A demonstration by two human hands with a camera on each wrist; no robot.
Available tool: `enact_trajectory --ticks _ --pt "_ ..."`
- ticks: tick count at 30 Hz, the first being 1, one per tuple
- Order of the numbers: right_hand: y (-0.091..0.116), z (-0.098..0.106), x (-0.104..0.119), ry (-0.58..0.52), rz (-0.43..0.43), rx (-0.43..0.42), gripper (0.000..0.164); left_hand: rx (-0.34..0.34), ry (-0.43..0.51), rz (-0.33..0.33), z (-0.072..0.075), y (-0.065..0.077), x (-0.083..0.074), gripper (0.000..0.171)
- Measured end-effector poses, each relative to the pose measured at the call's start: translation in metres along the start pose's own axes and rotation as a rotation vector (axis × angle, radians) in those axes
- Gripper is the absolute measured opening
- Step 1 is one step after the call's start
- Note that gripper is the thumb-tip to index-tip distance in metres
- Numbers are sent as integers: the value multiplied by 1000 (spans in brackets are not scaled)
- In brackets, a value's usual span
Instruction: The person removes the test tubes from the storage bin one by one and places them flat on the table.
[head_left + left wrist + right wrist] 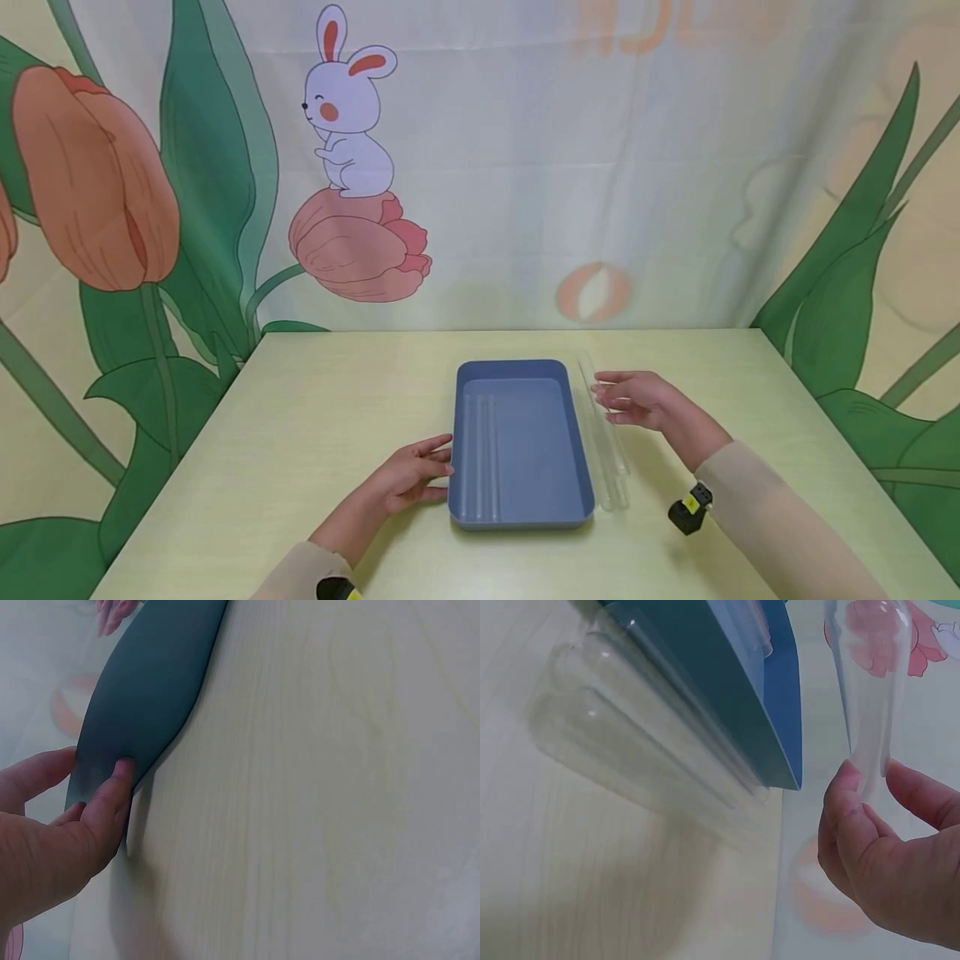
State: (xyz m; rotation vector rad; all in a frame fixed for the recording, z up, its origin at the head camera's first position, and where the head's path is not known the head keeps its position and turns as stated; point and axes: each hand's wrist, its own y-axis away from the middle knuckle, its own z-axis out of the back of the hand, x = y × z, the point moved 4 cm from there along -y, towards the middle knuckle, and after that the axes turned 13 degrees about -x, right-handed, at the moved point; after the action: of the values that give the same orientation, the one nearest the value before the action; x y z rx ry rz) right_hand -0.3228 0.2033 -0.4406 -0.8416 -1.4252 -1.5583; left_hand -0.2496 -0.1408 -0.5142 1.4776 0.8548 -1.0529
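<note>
Here, the right hand (pixel 633 400) pinches a clear tube (pixel 874 682) between thumb and fingers, just beside the right side of a blue tray (pixel 540 442); whether that tube touches the bench (pixel 330 417) cannot be told. More clear tubes (pixel 622 750) lie on the bench along the tray's right wall, and others (pixel 480 458) lie lengthwise inside it, by its left wall. The left hand (pixel 411 479), fingers spread, touches the tray's left side. Behind hangs a cloth (pixel 495 125) printed with a rabbit and tulips.
</note>
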Motion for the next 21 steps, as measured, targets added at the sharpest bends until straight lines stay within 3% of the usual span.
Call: enact_trajectory --ticks 21 --pt "-15 21 -26 -43 -68 -59 62 -1 7 -5 0 0 0 72"
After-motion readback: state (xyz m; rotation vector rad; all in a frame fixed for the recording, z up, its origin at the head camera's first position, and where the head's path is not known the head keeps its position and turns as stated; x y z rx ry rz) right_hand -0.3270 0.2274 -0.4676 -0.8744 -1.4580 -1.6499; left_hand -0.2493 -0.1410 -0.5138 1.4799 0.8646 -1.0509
